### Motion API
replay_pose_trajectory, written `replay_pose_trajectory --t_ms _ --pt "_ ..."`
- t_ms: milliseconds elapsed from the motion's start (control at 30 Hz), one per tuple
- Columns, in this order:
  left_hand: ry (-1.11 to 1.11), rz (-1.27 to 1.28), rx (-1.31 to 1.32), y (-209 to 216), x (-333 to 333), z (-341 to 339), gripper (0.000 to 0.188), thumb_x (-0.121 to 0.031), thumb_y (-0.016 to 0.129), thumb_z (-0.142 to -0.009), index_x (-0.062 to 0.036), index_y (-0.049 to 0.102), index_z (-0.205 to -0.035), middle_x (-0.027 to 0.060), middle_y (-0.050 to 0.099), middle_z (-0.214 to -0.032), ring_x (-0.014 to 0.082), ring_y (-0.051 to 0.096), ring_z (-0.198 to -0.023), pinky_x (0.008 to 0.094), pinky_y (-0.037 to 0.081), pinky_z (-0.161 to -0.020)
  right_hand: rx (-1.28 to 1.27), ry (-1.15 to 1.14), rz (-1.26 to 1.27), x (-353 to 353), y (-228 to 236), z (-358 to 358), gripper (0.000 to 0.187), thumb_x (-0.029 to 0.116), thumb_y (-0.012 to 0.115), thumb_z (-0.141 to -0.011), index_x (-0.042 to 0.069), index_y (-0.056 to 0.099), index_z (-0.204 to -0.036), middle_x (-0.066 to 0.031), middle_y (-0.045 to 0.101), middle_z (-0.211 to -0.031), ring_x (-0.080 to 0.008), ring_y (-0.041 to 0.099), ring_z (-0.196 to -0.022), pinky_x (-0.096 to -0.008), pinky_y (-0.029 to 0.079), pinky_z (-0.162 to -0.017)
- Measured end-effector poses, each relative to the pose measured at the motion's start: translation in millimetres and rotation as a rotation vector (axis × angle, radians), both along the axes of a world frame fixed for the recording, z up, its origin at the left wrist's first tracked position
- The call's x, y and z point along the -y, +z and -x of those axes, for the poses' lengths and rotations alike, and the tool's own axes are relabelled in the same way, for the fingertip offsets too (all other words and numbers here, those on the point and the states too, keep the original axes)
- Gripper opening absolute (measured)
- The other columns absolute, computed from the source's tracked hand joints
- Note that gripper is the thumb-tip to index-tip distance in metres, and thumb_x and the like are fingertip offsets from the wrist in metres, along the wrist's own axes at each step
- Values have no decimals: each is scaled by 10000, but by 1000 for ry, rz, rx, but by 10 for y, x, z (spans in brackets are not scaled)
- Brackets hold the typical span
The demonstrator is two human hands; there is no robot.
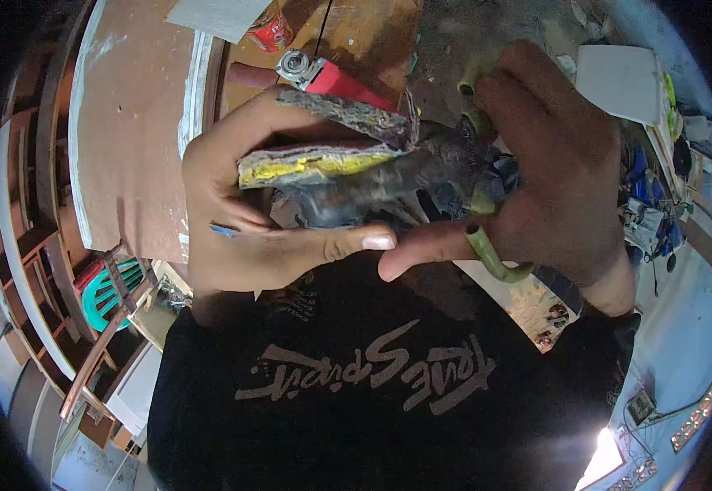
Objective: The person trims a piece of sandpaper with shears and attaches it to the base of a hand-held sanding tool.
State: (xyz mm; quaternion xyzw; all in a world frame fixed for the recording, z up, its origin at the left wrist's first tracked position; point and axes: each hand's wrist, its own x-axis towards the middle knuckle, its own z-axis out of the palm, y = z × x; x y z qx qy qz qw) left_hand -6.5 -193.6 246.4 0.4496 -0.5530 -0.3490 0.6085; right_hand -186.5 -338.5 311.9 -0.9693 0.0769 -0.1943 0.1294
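Note:
My left hand [233, 221] grips a worn, folded sanding pad [323, 162] with grey outer layers and a yellow foam core, close to my chest. My right hand [552, 172] holds a dark grimy tool [446, 176] with an olive-green bent handle [495, 260] that sticks out below my fingers. The pad and the dark tool touch between both hands. Thumbs of both hands nearly meet under the objects. My black shirt [372, 385] fills the lower part of the view.
A red power tool [323, 78] with a metal head lies on the wooden bench behind my hands. A red can [271, 31] stands beyond it. A large curved wooden board [126, 123] is at left, a green plastic chair [110, 290] below it, clutter at right.

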Motion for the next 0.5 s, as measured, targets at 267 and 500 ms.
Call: replay_pose_trajectory --t_ms 267,500 --pt "-38 -161 -13 87 9 -6 657 -167 962 -618 46 612 -1133 130 704 -1025 177 694 -908 288 552 -802 -27 38 115 101 -42 197 950 716 857 -342 -12 614 -902 -104 569 -846 -227 607 -614 -314 510 -536" --pt "-111 -139 75 82 62 -44 699 -173 989 -558 56 623 -1107 108 684 -998 162 670 -888 283 524 -790 -118 -24 87 33 55 103 983 740 832 -378 -6 597 -973 -125 543 -929 -277 617 -695 -370 519 -615"
